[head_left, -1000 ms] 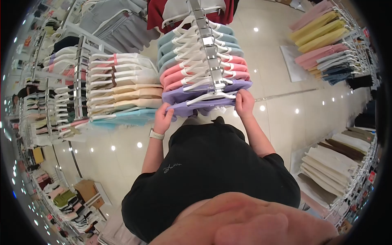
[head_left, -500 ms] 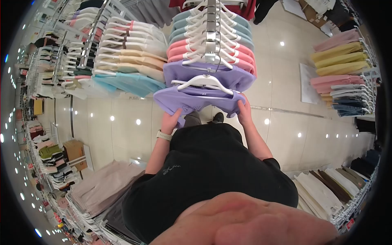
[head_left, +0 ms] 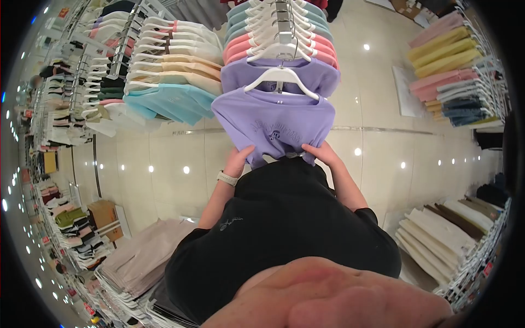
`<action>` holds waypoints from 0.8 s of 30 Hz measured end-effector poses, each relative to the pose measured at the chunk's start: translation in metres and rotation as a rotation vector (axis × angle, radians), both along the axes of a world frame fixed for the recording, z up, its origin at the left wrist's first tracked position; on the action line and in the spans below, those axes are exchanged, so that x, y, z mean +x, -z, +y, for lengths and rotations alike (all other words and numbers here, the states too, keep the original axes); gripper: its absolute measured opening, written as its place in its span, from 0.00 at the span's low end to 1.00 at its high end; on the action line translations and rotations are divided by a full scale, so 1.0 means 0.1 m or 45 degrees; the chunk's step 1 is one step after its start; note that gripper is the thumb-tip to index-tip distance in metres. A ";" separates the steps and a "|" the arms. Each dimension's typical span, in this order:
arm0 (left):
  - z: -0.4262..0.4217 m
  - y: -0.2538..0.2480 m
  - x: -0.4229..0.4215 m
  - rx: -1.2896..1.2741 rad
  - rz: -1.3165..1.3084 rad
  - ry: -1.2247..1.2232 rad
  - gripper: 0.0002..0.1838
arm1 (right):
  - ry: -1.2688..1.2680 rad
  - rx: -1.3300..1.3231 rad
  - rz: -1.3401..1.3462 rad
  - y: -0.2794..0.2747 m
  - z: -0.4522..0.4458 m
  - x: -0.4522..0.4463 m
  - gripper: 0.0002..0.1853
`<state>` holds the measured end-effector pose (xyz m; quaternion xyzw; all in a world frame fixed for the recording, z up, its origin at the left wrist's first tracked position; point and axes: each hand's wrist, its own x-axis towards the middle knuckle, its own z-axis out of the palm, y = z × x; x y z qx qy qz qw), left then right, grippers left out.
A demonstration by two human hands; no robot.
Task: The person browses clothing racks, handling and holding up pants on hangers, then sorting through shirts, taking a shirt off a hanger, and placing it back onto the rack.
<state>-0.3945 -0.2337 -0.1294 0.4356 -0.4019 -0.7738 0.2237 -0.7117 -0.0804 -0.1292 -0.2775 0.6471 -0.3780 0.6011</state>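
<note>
Gripping the lilac top [head_left: 266,112], left hand [head_left: 236,162] and right hand [head_left: 325,154] sit below lettering [head_left: 275,132] too blurred to read.

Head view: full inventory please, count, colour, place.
Front top: 1, purple, near end of centre rail
Its hanger: 1, white, at the neckline
Pink tops: several, pink, farther along
Teal tops: several, grey-teal, beyond pink
Left-rack tops: many, blue/peach/white, left
Right-rack garments: many, yellow/pink/blue, upper right
Cardboard box: at least 1, brown, left
Floor: 1, pale, below
Other racks: too small to count
Worn shirt: 1, black, on wearer
Left grip: 1, bare, front top's lower left
Right grip: 1, bare, lower right
</note>
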 end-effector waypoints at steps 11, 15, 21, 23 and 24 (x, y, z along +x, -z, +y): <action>0.38 -0.17 0.62 0.329 0.277 0.348 0.31 | 0.720 -0.215 -1.469 0.32 0.70 1.09 0.42; 0.47 -0.28 0.74 0.124 -0.058 0.793 0.30 | 0.251 -0.165 -1.041 0.40 0.90 1.29 0.45; 0.65 -0.04 0.93 0.004 0.027 0.718 0.30 | 0.144 -0.088 -0.163 0.16 0.76 1.70 0.44; 0.60 -0.03 0.95 0.247 0.291 0.603 0.30 | 0.402 -0.045 -0.344 0.27 0.72 1.75 0.40; 0.59 -0.03 0.96 0.370 0.421 0.545 0.31 | 0.482 -0.121 -0.571 0.20 0.70 1.76 0.39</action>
